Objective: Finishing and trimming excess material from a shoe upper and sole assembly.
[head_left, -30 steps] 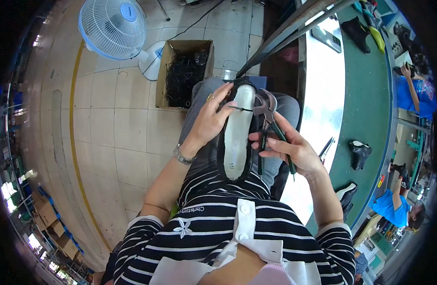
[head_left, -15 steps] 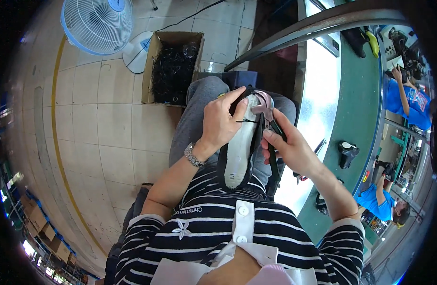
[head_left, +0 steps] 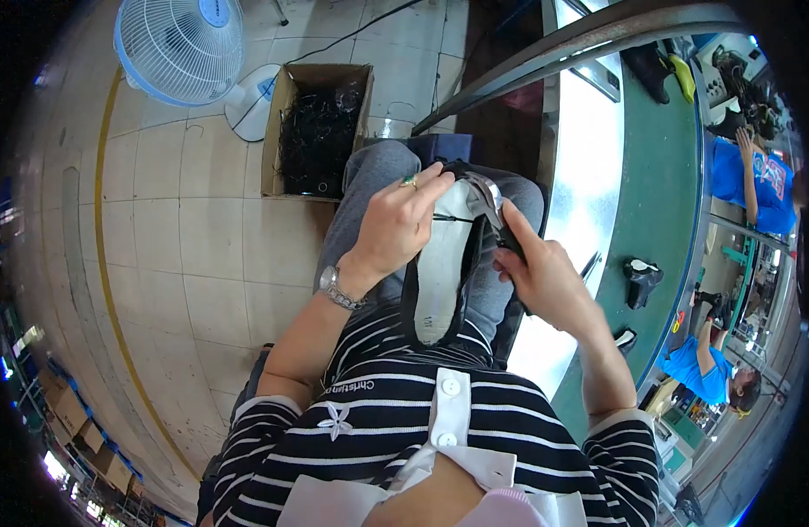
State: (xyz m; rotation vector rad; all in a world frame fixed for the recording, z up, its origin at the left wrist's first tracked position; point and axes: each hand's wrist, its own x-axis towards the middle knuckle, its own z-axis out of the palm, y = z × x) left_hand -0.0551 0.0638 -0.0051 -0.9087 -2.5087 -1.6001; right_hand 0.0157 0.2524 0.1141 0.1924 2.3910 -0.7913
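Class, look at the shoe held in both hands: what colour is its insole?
White, with a black rim around it; the shoe shows best in the head view.

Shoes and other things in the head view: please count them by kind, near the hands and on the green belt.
Shoe held on the lap by left hand and right hand: 1
Shoes on the green belt: 2, at and
Cardboard box: 1
Fan: 1
Total: 5
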